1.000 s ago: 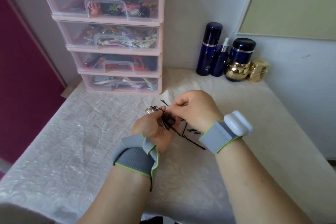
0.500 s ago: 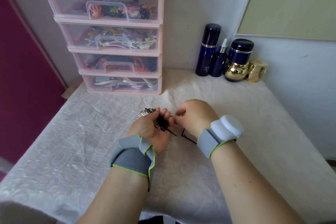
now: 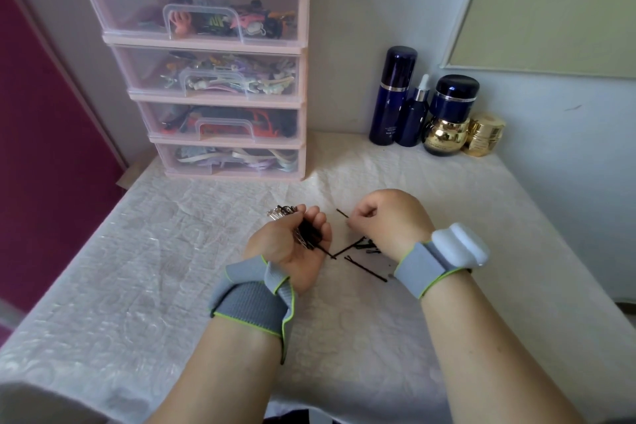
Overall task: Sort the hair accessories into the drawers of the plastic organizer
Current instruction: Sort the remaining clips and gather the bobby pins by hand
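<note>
My left hand [image 3: 292, 241] grips a bundle of black and silver bobby pins [image 3: 306, 234], their ends sticking out past my fingers. To its right, my right hand [image 3: 389, 217] pinches a single black bobby pin [image 3: 342, 213] lifted a little above the table. Several loose black bobby pins [image 3: 364, 262] lie on the white cloth between and below my hands. The pink plastic organizer [image 3: 304, 79] stands at the back left with all its clear drawers closed, each holding hair accessories.
Dark blue bottles [image 3: 395, 96] and gold jars [image 3: 483, 134] stand against the back wall on the right. A white patterned cloth [image 3: 137, 268] covers the table. A dark red panel [image 3: 44, 148] runs along the left side.
My right hand has drawn away from my left hand to the right and now pinches a single pin. More loose pins show on the cloth.
</note>
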The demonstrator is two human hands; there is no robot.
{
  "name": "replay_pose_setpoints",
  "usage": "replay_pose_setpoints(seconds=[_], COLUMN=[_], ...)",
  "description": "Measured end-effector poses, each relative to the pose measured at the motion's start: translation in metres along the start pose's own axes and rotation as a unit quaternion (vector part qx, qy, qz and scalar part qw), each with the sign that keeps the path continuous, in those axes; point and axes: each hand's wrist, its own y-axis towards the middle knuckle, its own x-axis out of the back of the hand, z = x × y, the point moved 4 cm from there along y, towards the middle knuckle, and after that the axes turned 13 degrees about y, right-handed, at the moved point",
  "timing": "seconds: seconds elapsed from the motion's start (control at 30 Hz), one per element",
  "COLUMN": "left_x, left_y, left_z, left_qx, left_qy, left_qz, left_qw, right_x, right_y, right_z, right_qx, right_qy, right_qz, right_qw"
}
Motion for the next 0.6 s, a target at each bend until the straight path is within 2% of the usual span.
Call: replay_pose_setpoints(seconds=[0.17, 0.4, 0.6], left_x=[-0.005, -0.009, -0.019], left_y=[-0.002, -0.003, -0.007], left_z=[0.003, 0.008, 0.018], left_qx=[0.004, 0.011, 0.044], left_qy=[0.010, 0.039, 0.054], left_qz=[0.005, 0.019, 0.066], left_qw=[1.000, 0.999, 0.995], right_x=[0.012, 0.012, 0.008], right_y=[-0.001, -0.006, -0.008], right_z=[-0.010, -0.004, 0.009], right_qx=[0.006, -0.007, 0.007], right_qy=[0.138, 0.345, 0.376], right_qz=[-0.042, -0.003, 0.012], right_qw=[0.990, 0.939, 0.926])
